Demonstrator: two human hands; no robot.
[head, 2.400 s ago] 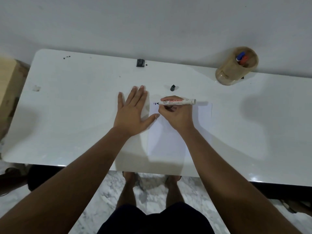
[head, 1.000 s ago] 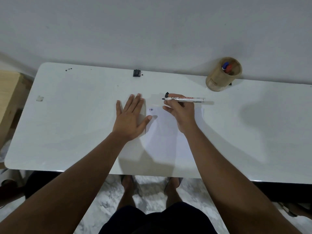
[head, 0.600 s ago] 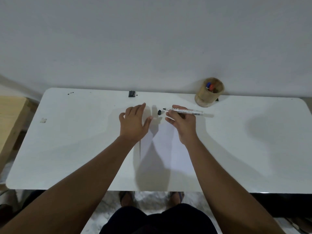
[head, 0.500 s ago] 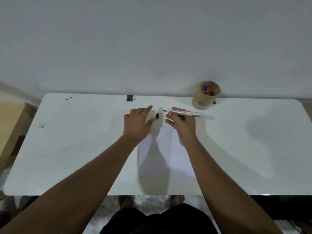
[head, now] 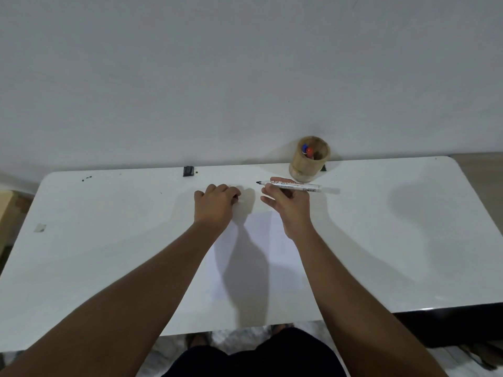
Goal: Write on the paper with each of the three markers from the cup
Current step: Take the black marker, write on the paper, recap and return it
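Observation:
A white sheet of paper [head: 261,240] lies on the white table [head: 109,240] in front of me. My right hand [head: 288,205] holds a white marker [head: 296,186] level above the paper's far edge, its uncapped black tip pointing left. My left hand [head: 216,204] is curled with its fingers closed around the small black cap [head: 236,197], just beyond the paper's far left corner. A wooden cup [head: 309,159] stands at the back by the wall, with a blue-capped and a red-capped marker [head: 309,151] inside.
A small black block [head: 188,171] sits at the table's far edge near the wall. A scrap of tape [head: 40,227] is stuck at the left end. A wooden piece of furniture [head: 6,202] stands beyond the table's left edge.
My right hand lifted the marker off the paper after writing a small mark. My left hand left the paper, reached forward and closed on the black cap. The view tilted up.

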